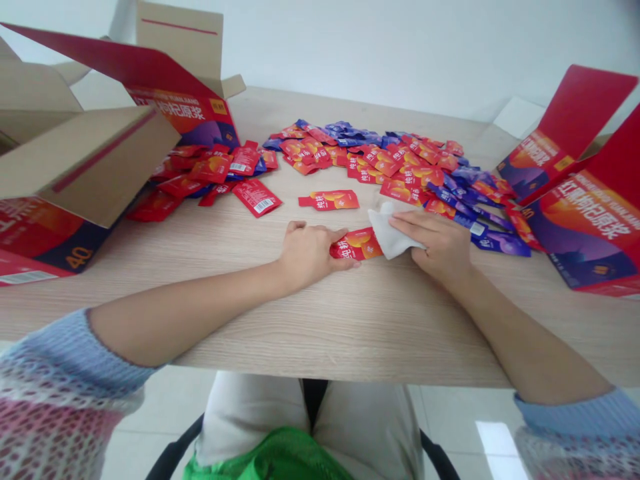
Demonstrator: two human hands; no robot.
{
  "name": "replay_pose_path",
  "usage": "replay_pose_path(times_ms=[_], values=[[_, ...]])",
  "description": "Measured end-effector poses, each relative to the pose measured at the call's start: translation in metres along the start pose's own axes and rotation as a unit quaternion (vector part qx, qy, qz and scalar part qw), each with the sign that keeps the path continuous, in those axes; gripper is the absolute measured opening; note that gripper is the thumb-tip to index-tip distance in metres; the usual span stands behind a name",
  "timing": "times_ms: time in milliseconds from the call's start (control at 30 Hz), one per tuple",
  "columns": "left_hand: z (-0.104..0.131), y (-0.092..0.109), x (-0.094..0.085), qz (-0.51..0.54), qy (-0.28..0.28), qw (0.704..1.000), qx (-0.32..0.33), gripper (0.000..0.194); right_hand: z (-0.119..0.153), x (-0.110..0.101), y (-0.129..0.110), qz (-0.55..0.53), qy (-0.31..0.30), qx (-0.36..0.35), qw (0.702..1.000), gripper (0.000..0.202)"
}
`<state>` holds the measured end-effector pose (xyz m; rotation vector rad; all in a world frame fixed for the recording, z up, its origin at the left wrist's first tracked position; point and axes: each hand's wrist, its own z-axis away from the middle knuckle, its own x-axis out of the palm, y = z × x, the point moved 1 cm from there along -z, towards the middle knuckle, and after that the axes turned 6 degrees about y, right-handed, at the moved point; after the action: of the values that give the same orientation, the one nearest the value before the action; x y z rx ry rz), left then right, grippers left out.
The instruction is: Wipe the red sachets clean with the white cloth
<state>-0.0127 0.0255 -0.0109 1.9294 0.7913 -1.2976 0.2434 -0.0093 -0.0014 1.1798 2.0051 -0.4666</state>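
My left hand grips the spout end of a red pouch lying flat on the table, its thumb and fingers closed round that end. Over the pouch's other end, my right hand presses a white cloth, fingers closed on it. The cloth hides the right part of the pouch. Just behind them lies another red pouch by itself, face up. Back and to the left, a red pouch shows its barcode side.
Red and purple pouches form a long heap at the back and a smaller heap at left. Open cartons, one front left, one back left, two at right, flank the wooden table.
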Motion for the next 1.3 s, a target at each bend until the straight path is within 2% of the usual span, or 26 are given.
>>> replay_pose_path(times_ms=[67,233,333,467,567,733,1000,1167,1300], values=[[0.001,0.001,-0.001,0.000,0.006,1.000,0.003,0.071,-0.001,0.001,-0.014,-0.023,-0.035,0.011,0.999,0.062],[0.001,0.001,-0.003,0.011,0.008,1.000,-0.006,0.055,-0.005,0.014,-0.038,-0.114,-0.215,-0.047,0.969,0.068],[0.000,-0.001,-0.002,0.024,0.003,1.000,-0.008,0.051,-0.007,0.012,-0.030,-0.164,-0.272,-0.050,0.947,0.068],[-0.001,-0.003,0.001,0.041,0.003,0.999,-0.008,0.065,-0.002,0.004,-0.010,-0.228,-0.311,-0.030,0.922,0.074],[-0.001,-0.003,0.002,0.055,0.005,0.998,-0.008,0.070,0.003,0.005,-0.002,-0.234,-0.299,-0.011,0.925,0.080],[-0.002,-0.001,0.000,0.050,0.007,0.999,-0.017,0.074,0.005,0.009,-0.003,-0.238,-0.280,-0.023,0.930,0.095],[-0.003,0.000,-0.002,0.020,0.000,0.999,-0.026,0.080,0.009,-0.003,0.018,-0.153,-0.271,0.012,0.950,0.089],[-0.003,0.001,-0.002,0.009,-0.007,0.999,-0.034,0.081,0.012,-0.003,0.029,-0.074,-0.213,0.052,0.973,0.079],[-0.002,0.001,-0.003,0.015,0.000,0.999,-0.036,0.078,0.008,-0.002,0.016,-0.082,-0.106,0.117,0.984,0.075]])
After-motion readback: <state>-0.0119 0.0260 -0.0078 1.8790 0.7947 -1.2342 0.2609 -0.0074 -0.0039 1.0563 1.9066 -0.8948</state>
